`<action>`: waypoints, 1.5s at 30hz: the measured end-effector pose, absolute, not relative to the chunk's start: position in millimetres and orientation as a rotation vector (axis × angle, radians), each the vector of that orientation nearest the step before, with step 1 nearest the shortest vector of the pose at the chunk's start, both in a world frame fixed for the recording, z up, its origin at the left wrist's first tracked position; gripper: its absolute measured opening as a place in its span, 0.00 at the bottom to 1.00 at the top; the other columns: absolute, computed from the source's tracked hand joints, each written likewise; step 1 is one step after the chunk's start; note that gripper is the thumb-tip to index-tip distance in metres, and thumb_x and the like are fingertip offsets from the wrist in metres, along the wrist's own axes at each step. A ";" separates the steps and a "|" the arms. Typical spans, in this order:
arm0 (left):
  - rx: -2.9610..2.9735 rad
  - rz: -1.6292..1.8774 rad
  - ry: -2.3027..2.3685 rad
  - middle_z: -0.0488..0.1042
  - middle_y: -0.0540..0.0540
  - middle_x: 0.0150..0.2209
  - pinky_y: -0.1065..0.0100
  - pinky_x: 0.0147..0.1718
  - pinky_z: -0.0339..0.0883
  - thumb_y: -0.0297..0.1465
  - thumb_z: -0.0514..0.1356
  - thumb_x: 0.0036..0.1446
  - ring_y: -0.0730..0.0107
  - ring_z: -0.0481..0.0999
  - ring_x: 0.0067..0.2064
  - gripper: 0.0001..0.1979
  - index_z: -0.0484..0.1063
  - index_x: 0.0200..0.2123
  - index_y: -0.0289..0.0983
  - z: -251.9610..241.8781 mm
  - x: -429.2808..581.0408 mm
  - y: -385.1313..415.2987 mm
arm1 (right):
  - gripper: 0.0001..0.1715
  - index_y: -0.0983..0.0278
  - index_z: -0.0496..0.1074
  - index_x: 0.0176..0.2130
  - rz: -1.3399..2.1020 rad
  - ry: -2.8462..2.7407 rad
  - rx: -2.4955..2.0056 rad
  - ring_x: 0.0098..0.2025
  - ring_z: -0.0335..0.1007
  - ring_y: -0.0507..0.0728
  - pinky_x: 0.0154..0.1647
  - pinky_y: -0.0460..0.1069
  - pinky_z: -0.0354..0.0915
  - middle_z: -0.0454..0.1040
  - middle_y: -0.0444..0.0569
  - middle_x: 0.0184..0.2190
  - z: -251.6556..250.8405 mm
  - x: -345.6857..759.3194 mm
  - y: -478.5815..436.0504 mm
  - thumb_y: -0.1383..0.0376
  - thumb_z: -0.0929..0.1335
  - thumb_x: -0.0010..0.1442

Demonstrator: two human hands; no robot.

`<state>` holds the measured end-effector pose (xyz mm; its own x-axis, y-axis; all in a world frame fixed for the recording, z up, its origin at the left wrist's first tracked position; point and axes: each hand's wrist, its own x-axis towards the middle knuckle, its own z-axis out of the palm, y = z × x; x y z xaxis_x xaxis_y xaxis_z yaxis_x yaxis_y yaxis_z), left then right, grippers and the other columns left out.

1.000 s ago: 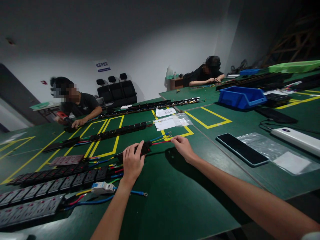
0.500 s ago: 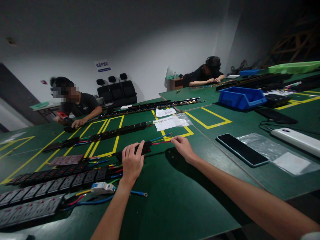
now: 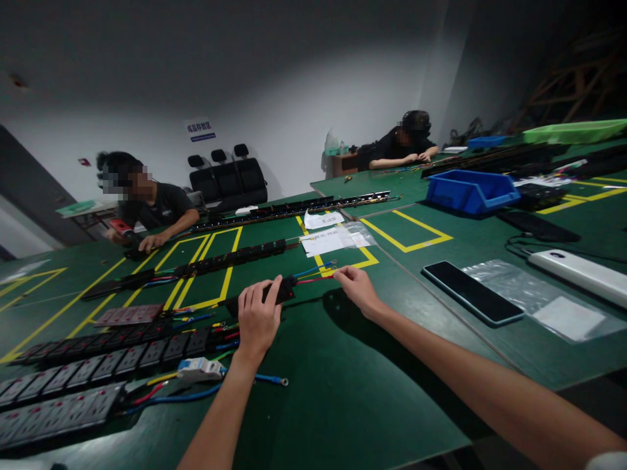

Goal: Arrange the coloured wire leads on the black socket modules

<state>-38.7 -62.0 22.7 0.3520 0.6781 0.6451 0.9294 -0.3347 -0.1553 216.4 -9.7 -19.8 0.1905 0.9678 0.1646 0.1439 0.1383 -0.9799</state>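
My left hand (image 3: 259, 310) is wrapped over a black socket module (image 3: 287, 292) held just above the green table. Blue, yellow and red wires run out of the module's right end. The red wire (image 3: 316, 281) leads to my right hand (image 3: 358, 287), whose thumb and fingers pinch its end. Beside the pinch, the blue wire (image 3: 313, 270) ends in a ring terminal. Left of and below my left hand lie rows of socket strips (image 3: 127, 361), and a white breaker (image 3: 202, 369) sits among their thick wires.
A phone (image 3: 473, 292), a plastic bag (image 3: 568, 320) and a white power bank (image 3: 582, 277) lie at the right. Behind them stands a blue bin (image 3: 473, 192). One co-worker (image 3: 157, 205) holds a red power tool at the far left; another (image 3: 404, 143) leans over the far table edge.
The view has shifted very slightly. Both hands keep their hold on the socket module and the red wire, with no clear movement.
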 end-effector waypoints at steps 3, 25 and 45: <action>-2.108 -0.664 -1.400 0.74 0.38 0.51 0.52 0.55 0.64 0.25 0.63 0.58 0.52 0.72 0.53 0.28 0.68 0.62 0.38 22.4 -38.6 -61.4 | 0.18 0.64 0.73 0.29 0.869 -1.225 -1.283 0.22 0.58 0.52 0.24 0.47 0.53 0.65 0.42 0.19 -20.9 216.5 -8.9 0.51 0.67 0.52; -2.106 -0.684 -1.385 0.74 0.38 0.51 0.51 0.54 0.64 0.25 0.64 0.57 0.52 0.72 0.52 0.29 0.68 0.62 0.38 20.9 -38.8 -60.7 | 0.17 0.63 0.73 0.29 0.864 -1.229 -1.268 0.23 0.60 0.52 0.25 0.47 0.55 0.66 0.42 0.19 -23.3 217.5 -8.5 0.52 0.67 0.53; -2.102 -0.699 -1.389 0.74 0.38 0.51 0.52 0.54 0.64 0.25 0.63 0.58 0.52 0.72 0.52 0.28 0.68 0.62 0.39 21.3 -38.6 -60.6 | 0.16 0.63 0.73 0.29 0.876 -1.235 -1.283 0.22 0.58 0.51 0.25 0.47 0.54 0.65 0.41 0.19 -22.4 217.8 -8.5 0.53 0.67 0.53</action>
<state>-38.6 -60.6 21.3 0.3403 0.6620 0.6678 0.9307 -0.3384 -0.1389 217.8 -8.5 -22.4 0.1835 0.9683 0.1694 0.1601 0.1406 -0.9770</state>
